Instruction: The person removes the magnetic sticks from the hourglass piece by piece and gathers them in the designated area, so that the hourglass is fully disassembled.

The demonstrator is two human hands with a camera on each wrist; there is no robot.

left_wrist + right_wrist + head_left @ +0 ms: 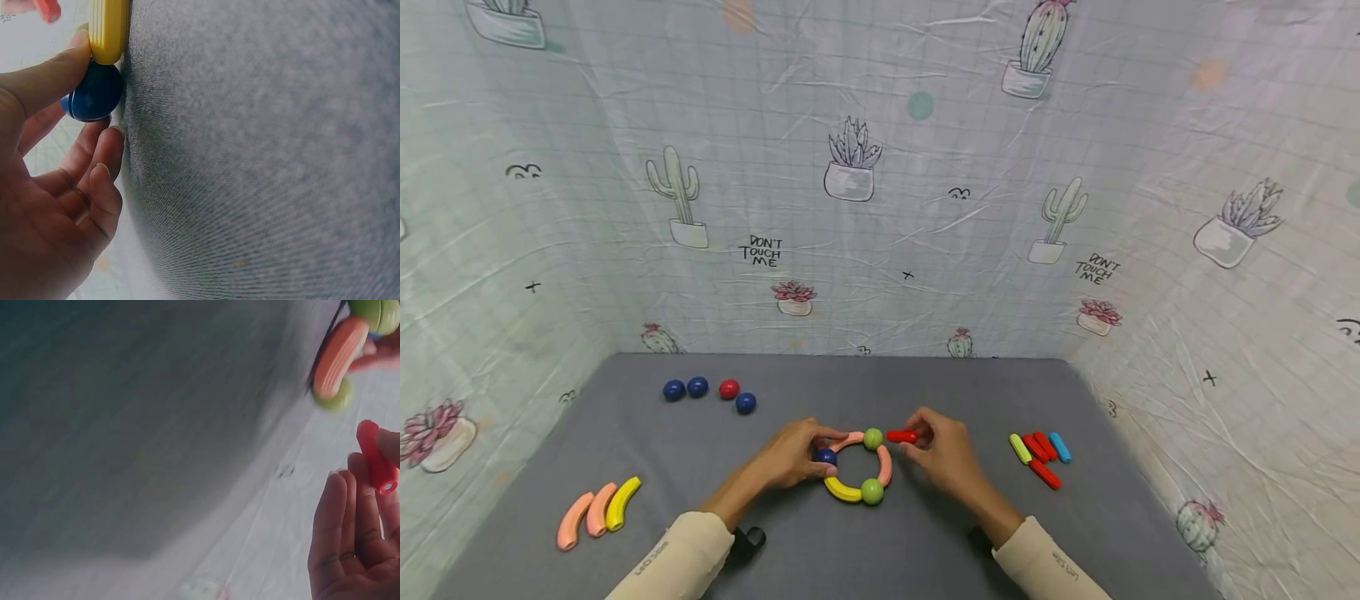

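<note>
A ring of toy pieces lies on the grey table: two green balls, a blue ball, two pink curved pieces and a yellow curved piece. My left hand holds the ring's left side, thumb and fingers around the blue ball; its thumb tip reaches the yellow piece in the left wrist view. My right hand pinches a short red rod between thumb and fingers. One end of the rod points at the far green ball. A small hole shows in its other end.
Several loose balls, blue and red, sit at the back left. Curved pieces, pink and yellow, lie at the front left. Short rods, red, lime and blue, lie at the right. Printed cloth hangs around the table.
</note>
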